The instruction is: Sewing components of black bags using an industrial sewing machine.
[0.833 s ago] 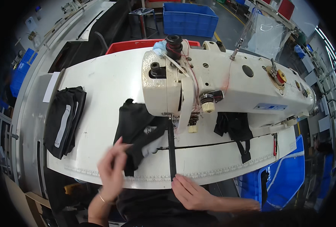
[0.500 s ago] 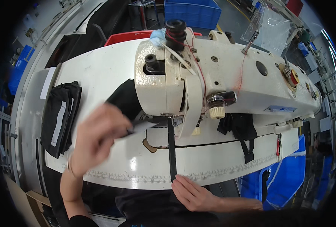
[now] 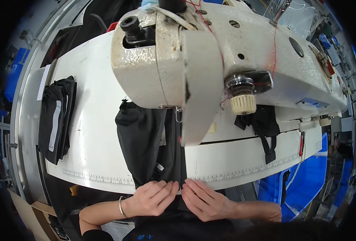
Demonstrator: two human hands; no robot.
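Observation:
A white industrial sewing machine (image 3: 149,72) stands over the white tabletop (image 3: 92,120). Black fabric (image 3: 136,142) lies under the needle area, stretching to the near edge beside a long narrow black strip (image 3: 182,162). My left hand (image 3: 154,196) has its fingers closed on the fabric's near end. Just right of it, my right hand (image 3: 203,199) pinches the strip and fabric edge; what exactly lies between those fingertips is partly hidden.
Folded black pieces (image 3: 54,124) lie at the left. A black strapped piece (image 3: 266,138) and a red-handled tool (image 3: 301,148) rest at the right. A blue bin (image 3: 306,184) sits below the table's right end.
My left hand has swept from the left, over a raised fabric flap, down beside my right hand. The fabric now lies along the strip. The machine looms larger as the view moved closer.

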